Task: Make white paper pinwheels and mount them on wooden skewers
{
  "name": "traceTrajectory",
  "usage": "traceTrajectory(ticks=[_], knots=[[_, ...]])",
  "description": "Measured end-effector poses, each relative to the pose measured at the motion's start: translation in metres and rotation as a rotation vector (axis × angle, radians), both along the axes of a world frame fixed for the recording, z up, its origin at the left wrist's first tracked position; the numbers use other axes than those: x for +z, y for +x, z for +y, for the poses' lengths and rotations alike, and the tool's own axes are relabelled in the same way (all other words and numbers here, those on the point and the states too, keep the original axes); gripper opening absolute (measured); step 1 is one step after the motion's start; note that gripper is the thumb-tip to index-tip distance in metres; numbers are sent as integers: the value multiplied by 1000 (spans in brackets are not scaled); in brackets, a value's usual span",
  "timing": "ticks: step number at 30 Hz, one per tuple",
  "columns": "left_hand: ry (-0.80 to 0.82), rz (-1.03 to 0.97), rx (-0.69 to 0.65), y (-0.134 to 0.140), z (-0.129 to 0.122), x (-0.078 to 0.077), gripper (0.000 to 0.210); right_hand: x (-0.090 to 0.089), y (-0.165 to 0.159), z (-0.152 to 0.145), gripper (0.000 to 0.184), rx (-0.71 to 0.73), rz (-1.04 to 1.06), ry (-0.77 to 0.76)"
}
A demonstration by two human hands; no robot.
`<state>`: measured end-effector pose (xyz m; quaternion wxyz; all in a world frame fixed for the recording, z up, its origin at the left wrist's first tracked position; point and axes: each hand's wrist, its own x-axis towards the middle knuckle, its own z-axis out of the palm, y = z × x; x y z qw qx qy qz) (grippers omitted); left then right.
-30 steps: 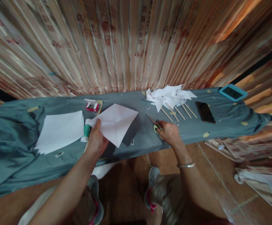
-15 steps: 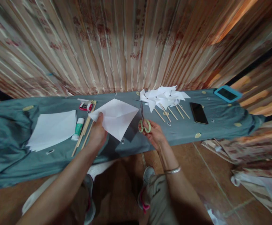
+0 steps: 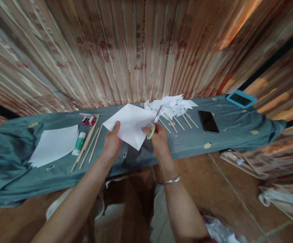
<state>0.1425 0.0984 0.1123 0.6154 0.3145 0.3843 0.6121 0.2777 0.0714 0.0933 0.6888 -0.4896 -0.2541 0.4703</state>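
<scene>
A square white sheet of paper (image 3: 132, 125), creased and turned like a diamond, is held above the cloth. My left hand (image 3: 113, 141) pinches its left part, thumb on top. In my right hand (image 3: 159, 138) is a pair of scissors (image 3: 151, 131) with pale green handles, its blades pointing up and to the right. The fingertips of that same hand touch the paper's right side. Just behind lie several white paper pinwheels (image 3: 171, 105) on thin wooden sticks.
Left on the cloth-covered table (image 3: 141, 161) lie a paper stack (image 3: 54, 145), a glue stick (image 3: 79, 144), loose wooden sticks (image 3: 85, 146) and a small red box (image 3: 87, 119). A phone (image 3: 208, 122) and a blue-framed device (image 3: 241, 99) lie right. A curtain (image 3: 126, 50) hangs behind.
My right hand has come left to the paper and now touches its right side. The scissors have tilted to the right. The view has shifted slightly.
</scene>
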Motion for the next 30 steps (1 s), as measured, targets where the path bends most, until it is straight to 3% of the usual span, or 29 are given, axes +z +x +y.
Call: traceTrajectory(ticks=[8,23,30], knots=[[-182,-39,-54,-21,-9,-18,33,-9,-16,6,37,-9,-32,17],[-129,-29,-93,-43,-7,-26,50,-24,-49,21,35,91,42,11],[-192,170,-106,-52,-14,-27,26,-30,-53,18,36,115,-3,-30]])
